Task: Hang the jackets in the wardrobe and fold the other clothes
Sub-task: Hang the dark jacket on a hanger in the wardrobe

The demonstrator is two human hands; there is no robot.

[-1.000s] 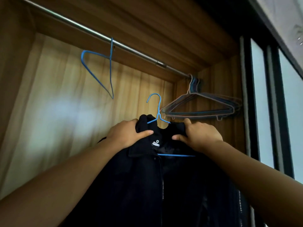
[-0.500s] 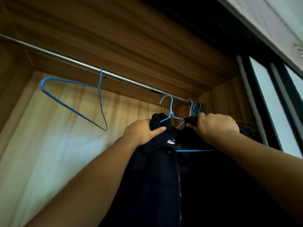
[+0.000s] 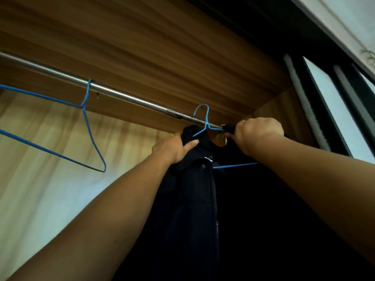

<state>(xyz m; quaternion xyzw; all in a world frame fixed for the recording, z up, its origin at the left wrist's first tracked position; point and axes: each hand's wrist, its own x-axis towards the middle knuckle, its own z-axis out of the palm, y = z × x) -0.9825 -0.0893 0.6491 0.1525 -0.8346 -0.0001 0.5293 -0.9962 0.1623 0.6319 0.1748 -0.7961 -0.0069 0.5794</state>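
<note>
- Holding the jacket at the rail so its blue hanger can hook on.
- Left grip clutches collar; right grip pinches shoulder, levelling it.

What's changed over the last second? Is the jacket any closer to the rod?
The left hand and right hand raised the jacket on its hanger. Its hook, earlier well below the rod, now reaches it; whether it has caught is unclear. Both hands keep gripping the jacket's shoulders, and the empty hanger stays on the rod.
</note>
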